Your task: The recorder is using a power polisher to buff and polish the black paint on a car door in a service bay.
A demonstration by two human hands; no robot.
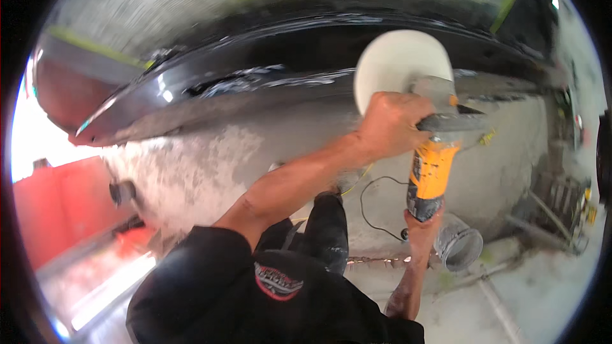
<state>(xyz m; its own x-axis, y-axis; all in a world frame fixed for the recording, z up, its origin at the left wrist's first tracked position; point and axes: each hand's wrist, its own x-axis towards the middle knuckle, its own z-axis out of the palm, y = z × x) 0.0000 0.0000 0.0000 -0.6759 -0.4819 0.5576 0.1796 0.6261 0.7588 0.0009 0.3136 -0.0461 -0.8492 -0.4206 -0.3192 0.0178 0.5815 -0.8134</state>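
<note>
Currently mid-polish, judging by the pad against the paint. Polisher (428, 153) sits at about 2 o'clock of frame centre, yellow-and-grey body running down toward 5 o'clock, round white pad (396, 67) pressed to the black car panel (255, 64) at 12 o'clock. Left hand (390, 124) clenched over the grey head of the tool, just below the pad. Right hand (423, 226) wrapped around the rear grip at the lower end of the body, fingers mostly hidden behind it. Black cord (370, 207) loops off the tail toward 6 o'clock.

Progress, as a judgement: whitish smears of compound show along the panel from 10 to 12 o'clock, so that stretch looks unbuffed; gloss under the pad too blurred to rate. Most of the visible panel likely left to work.

Further out: grey bucket (459, 245) on the concrete floor (542, 293) at 5 o'clock, red sheet (57, 210) at 8 o'clock, green masking tape (95, 46) near 11 o'clock.
</note>
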